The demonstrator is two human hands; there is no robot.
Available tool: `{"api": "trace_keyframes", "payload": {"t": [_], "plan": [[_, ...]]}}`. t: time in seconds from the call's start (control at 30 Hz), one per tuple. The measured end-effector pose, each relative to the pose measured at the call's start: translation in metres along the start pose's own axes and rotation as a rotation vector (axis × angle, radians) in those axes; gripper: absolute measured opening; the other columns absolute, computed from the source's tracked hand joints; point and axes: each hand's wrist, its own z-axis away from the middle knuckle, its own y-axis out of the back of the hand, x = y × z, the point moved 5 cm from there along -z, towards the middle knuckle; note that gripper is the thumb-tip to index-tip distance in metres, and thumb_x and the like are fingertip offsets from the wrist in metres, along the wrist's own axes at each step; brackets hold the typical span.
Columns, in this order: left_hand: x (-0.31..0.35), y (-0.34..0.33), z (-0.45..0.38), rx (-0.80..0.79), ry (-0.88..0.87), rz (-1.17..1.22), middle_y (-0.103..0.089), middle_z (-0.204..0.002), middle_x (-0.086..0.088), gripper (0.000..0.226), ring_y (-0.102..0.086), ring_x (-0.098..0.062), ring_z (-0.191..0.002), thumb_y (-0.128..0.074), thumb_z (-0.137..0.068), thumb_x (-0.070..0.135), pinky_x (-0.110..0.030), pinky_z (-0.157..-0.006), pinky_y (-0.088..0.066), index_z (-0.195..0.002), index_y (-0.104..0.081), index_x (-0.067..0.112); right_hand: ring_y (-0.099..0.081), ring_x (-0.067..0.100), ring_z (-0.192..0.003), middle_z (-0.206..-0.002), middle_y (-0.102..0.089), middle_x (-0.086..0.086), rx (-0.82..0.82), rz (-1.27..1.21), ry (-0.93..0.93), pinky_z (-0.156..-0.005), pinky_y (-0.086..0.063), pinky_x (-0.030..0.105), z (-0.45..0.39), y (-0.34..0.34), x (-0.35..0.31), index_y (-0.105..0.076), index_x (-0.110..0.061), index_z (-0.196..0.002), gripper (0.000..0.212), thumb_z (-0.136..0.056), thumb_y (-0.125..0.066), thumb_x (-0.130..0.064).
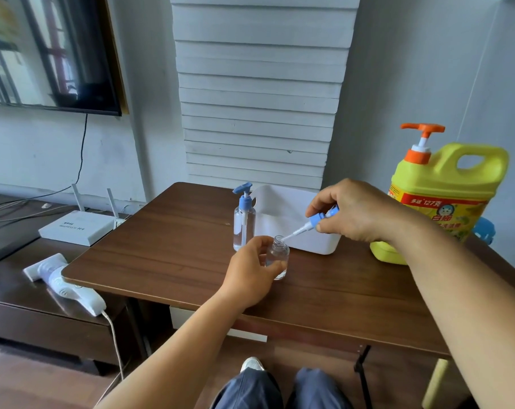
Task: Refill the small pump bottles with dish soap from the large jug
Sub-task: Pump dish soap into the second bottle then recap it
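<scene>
A small clear bottle (278, 256) stands uncapped on the brown table (167, 249), with a little clear liquid at its bottom. My left hand (252, 268) grips its left side. My right hand (356, 209) pinches a blue pump head (319, 220), tilted, and the tip of its white tube sits at the bottle's neck. A second small clear bottle (244, 224) with its blue pump on stands upright just behind. The large yellow soap jug (445, 199) with an orange pump stands at the right, behind my right forearm.
A white plastic tub (285, 215) sits behind the bottles, between them and the jug. Left of the table, a low dark cabinet holds a white router (76, 228) and a white handheld device (63, 278) with a cable. My knees show below the table's front edge.
</scene>
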Motion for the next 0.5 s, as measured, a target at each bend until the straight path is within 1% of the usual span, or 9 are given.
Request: {"api": "trace_keyframes", "payload": {"t": [0.13,0.23,0.37,0.43,0.5], "plan": [[0.002,0.001,0.000,0.001,-0.003,-0.001,-0.061,-0.102,0.015,0.047,-0.059,-0.007,-0.101,-0.070,-0.082,0.022,-0.024,-0.091,-0.048,-0.125,-0.051,0.021,-0.051,0.010,-0.077,-0.083,-0.056,-0.010,-0.008,0.064,0.032,-0.058,-0.038,0.015,-0.007,-0.005,-0.011,-0.071,-0.024,-0.101,0.023,-0.082,-0.064,-0.012],[0.001,0.001,0.001,0.003,0.001,0.000,-0.061,-0.105,0.014,0.048,-0.059,-0.007,-0.103,-0.070,-0.082,0.022,-0.024,-0.092,-0.048,-0.126,-0.051,0.022,-0.053,0.013,-0.086,-0.092,-0.057,-0.007,0.003,0.133,0.060,-0.068,-0.043,0.022,-0.016,-0.004,-0.022,-0.071,-0.023,-0.103,0.023,-0.084,-0.062,-0.013],[0.001,0.001,0.001,-0.006,-0.003,-0.012,-0.060,-0.104,0.015,0.049,-0.059,-0.008,-0.105,-0.070,-0.082,0.022,-0.024,-0.092,-0.048,-0.127,-0.050,0.022,-0.060,0.021,-0.091,-0.101,-0.061,0.000,-0.035,0.194,0.071,-0.074,-0.053,0.028,-0.023,-0.002,-0.037,-0.072,-0.022,-0.101,0.023,-0.085,-0.061,-0.009],[0.000,0.000,0.000,-0.009,-0.003,-0.015,-0.061,-0.106,0.015,0.048,-0.059,-0.008,-0.104,-0.070,-0.082,0.023,-0.026,-0.093,-0.049,-0.126,-0.051,0.022,-0.061,0.021,-0.091,-0.104,-0.063,0.002,-0.054,0.216,0.076,-0.074,-0.053,0.028,-0.025,-0.006,-0.040,-0.071,-0.022,-0.100,0.023,-0.085,-0.062,-0.009],[-0.001,0.000,-0.001,-0.008,-0.010,-0.018,-0.065,-0.107,0.014,0.045,-0.061,-0.007,-0.102,-0.070,-0.081,0.024,-0.028,-0.093,-0.050,-0.123,-0.053,0.024,-0.058,0.018,-0.090,-0.107,-0.062,0.000,-0.083,0.234,0.081,-0.071,-0.049,0.026,-0.025,-0.018,-0.040,-0.070,-0.023,-0.103,0.026,-0.085,-0.060,-0.007]]}}
